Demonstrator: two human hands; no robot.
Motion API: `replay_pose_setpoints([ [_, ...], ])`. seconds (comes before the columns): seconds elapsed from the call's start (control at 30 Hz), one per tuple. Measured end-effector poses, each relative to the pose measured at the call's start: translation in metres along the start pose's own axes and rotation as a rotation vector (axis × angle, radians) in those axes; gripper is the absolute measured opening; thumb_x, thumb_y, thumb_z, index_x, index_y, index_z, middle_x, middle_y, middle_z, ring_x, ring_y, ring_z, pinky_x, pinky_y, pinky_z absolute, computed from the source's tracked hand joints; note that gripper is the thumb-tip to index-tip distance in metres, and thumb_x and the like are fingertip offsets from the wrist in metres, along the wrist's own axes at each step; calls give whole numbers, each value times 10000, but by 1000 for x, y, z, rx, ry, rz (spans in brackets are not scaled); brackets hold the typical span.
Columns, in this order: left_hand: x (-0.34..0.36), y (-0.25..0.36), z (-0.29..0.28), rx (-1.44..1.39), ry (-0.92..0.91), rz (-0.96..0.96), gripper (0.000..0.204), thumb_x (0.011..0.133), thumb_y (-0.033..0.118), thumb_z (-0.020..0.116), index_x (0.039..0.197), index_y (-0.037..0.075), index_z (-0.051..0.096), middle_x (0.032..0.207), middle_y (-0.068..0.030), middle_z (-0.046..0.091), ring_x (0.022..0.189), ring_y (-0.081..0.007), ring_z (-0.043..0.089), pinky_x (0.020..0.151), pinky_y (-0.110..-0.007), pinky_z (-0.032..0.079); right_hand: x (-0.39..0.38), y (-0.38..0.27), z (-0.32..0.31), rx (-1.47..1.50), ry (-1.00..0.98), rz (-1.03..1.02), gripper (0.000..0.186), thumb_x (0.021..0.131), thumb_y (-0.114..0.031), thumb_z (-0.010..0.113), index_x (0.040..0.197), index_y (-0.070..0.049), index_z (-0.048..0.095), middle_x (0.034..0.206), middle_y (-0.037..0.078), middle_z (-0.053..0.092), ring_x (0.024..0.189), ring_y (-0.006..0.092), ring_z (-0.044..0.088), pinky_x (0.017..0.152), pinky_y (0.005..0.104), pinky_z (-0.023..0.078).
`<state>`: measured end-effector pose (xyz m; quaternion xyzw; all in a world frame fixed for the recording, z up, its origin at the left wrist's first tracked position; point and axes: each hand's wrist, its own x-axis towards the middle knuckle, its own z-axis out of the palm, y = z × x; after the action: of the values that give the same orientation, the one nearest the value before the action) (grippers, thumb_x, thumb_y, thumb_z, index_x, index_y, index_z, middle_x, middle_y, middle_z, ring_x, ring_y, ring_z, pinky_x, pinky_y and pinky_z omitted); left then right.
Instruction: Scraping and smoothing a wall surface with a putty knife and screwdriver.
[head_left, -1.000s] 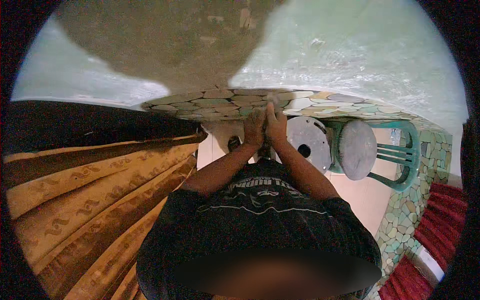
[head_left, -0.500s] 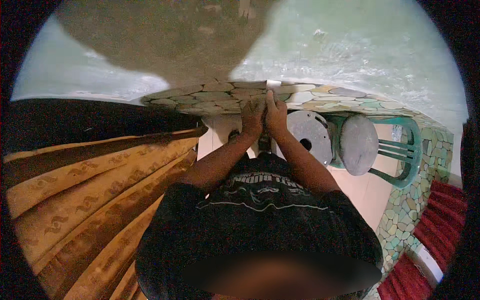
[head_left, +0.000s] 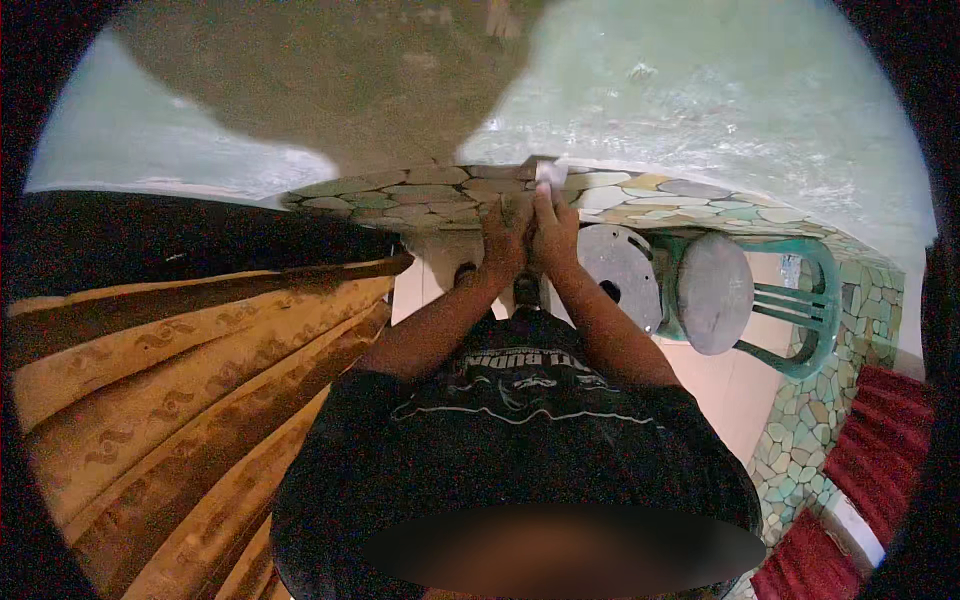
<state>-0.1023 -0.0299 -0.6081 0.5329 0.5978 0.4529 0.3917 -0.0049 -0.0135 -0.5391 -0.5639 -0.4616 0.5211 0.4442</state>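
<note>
My right hand (head_left: 554, 235) is closed round a scraper (head_left: 550, 174), its thumb pointing forward along the tool toward the wall. The scraper's flat, pale blade sits against the wall where the painted part meets the stone-patterned band (head_left: 420, 197); its handle is hidden in the grip. Close beside it, my left hand (head_left: 505, 240) is in shadow with its fingers curled in. What the left hand grips is hidden, and I cannot tell whether it shares the scraper's handle. The pale green wall (head_left: 680, 90) has whitish, worn patches.
To the right stand a round grey disc-like top with holes (head_left: 617, 278), a round grey seat (head_left: 715, 293) and a green plastic chair (head_left: 825, 300). A brown-gold curtain (head_left: 180, 400) hangs at left. Red cloth (head_left: 880, 425) lies at far right. My shoes are on pale floor tiles (head_left: 420, 280).
The scraper's blade has tilted and shifted slightly right and down along the wall's lower edge. My right hand has moved a little with it; my left hand stays beside it.
</note>
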Motion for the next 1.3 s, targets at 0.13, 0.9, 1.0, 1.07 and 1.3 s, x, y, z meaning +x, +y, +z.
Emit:
replay_pose_setpoints([
  [0.13, -19, -12, 10, 220, 76, 246, 362, 888, 310, 468, 1085, 9, 507, 1028, -214, 526, 938, -388, 510, 796, -449, 405, -9, 22, 9, 90, 106, 22, 459, 888, -397, 483, 758, 35, 567, 650, 70, 551, 616, 158, 486, 589, 324, 400],
  [0.9, -20, -31, 5, 424, -9, 85, 417, 848, 200, 496, 1237, 63, 435, 1149, -241, 473, 1007, -457, 443, 848, -533, 350, -3, 18, 8, -53, 33, -103, 537, 877, -459, 466, 803, 55, 603, 687, 158, 613, 645, 231, 561, 635, 379, 445],
  [1.0, -26, -31, -3, 278, -112, 20, 433, 847, 155, 486, 1268, 87, 407, 1222, -242, 429, 1079, -453, 410, 893, -536, 329, -12, 13, 5, -192, -60, 90, 547, 871, -468, 465, 839, 59, 607, 705, 201, 607, 652, 276, 569, 646, 409, 439],
  [1.07, -17, -20, -8, 333, -132, -17, 445, 850, 161, 480, 1281, 93, 391, 1256, -236, 409, 1119, -446, 389, 915, -534, 314, -1, 14, 13, -167, -37, 149, 543, 867, -466, 469, 843, 58, 609, 701, 209, 603, 649, 280, 568, 644, 419, 436],
  [1.3, -18, -41, -13, 429, -154, 66, 437, 858, 175, 461, 1278, 81, 383, 1257, -227, 407, 1135, -425, 389, 933, -518, 303, -1, 50, 22, -76, 20, 37, 544, 862, -468, 469, 837, 56, 612, 713, 221, 607, 646, 286, 575, 630, 427, 432],
])
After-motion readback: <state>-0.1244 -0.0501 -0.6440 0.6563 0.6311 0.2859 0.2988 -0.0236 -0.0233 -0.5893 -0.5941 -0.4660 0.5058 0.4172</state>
